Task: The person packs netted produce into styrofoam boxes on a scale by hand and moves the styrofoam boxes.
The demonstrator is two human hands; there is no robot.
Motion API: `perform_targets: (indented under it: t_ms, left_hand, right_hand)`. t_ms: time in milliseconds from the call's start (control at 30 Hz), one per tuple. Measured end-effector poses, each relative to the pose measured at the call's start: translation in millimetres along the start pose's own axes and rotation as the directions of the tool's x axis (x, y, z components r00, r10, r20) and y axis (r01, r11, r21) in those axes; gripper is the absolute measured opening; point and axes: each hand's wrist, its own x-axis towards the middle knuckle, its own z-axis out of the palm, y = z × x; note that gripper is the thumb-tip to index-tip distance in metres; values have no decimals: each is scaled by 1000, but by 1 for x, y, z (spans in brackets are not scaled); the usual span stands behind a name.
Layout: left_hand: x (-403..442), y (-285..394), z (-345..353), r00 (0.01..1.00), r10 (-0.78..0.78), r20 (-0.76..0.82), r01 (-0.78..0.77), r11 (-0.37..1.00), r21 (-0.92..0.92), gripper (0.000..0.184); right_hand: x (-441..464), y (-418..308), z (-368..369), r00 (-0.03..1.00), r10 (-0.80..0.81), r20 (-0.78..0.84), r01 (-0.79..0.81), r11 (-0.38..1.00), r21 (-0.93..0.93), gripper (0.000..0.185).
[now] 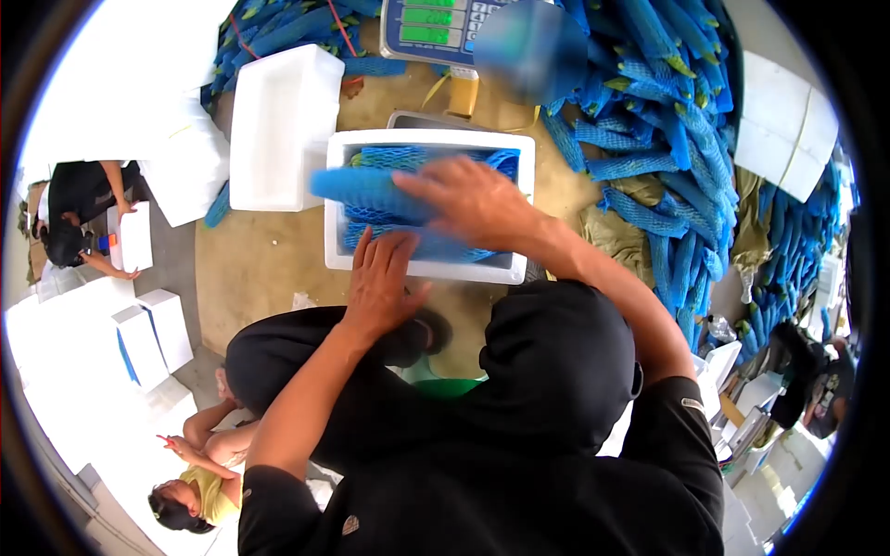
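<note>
Green digits [428,17] on the scale [393,39], seemingly "200" mid-display, the rest too small for reading.

White foam box [336,246]: matt, smooth-walled. Blue plastic mesh sleeves [636,167]: rough, netted. Blue-and-white plastic scale panel [393,37]: smooth casing, glowing green displays. Black cloth trousers [562,371]: matt, softly creased. Crumpled olive cloth-like sheet [619,236]: wrinkled, slight sheen.

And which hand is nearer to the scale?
Right: the right hand is over the packed box, closer to the scale; the left hand is at that box's near edge, farther away.
</note>
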Motion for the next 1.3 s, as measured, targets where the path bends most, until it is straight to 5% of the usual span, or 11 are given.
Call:
perform_targets:
  t_ms: [33, 67, 267, 333, 467, 667, 833, 1000, 1067, 1167, 1300]
  left_hand:
    - [-10, -2, 1, 998, -6, -63, 6, 1000, -4, 59]
    - [-16, -3, -3, 996, -48, -78, 44, 998, -47, 57]
    - [-21, -24, -7, 969, -107, -223, 100, 994, -45, 51]
    - [-13, -23, -9, 962, -126, -243, 104, 989, -103, 50]
    - [9, -30, -12, 929, -160, -334, 119, 983, -140, 52]
    - [23, -43, -7, 817, -341, -464, 276, 939, -204, 57]
    - [21, -46, 3, 837, -364, -409, 328, 932, -158, 67]
    - [31, -45, 17, 909, -268, -319, 276, 961, -20, 72]
    - [35, -49, 26, 910, -234, -343, 253, 967, 10, 71]
    - [42, -51, 30, 918, -208, -337, 236, 971, 43, 70]
    - [49, -51, 31, 932, -165, -323, 191, 980, 53, 69]
  right_hand:
    - [-8, 4, 16, 969, 48, 240, -42, 999, -33, 74]
    - [-24, 12, 36, 965, -74, 253, 96, 993, -76, 75]
    - [-22, 4, -24, 992, 119, -36, -113, 983, 142, 53]
    - [-43, 4, -38, 913, 405, -51, -361, 859, 362, 47]
    - [-105, -2, -50, 673, 735, -89, -596, 609, 524, 35]
    - [-203, 4, -11, 478, 878, -13, -645, 362, 673, 33]
    - [-184, -1, -6, 564, 826, -17, -592, 418, 689, 40]
    - [-106, -4, -25, 858, 504, -97, -462, 841, 281, 56]
    - [-83, -1, -25, 955, 280, -97, -288, 954, -82, 55]
    - [-79, 8, -17, 966, 248, 66, -237, 961, -144, 52]
    - [-78, 14, -22, 963, 256, 80, -244, 960, -135, 51]
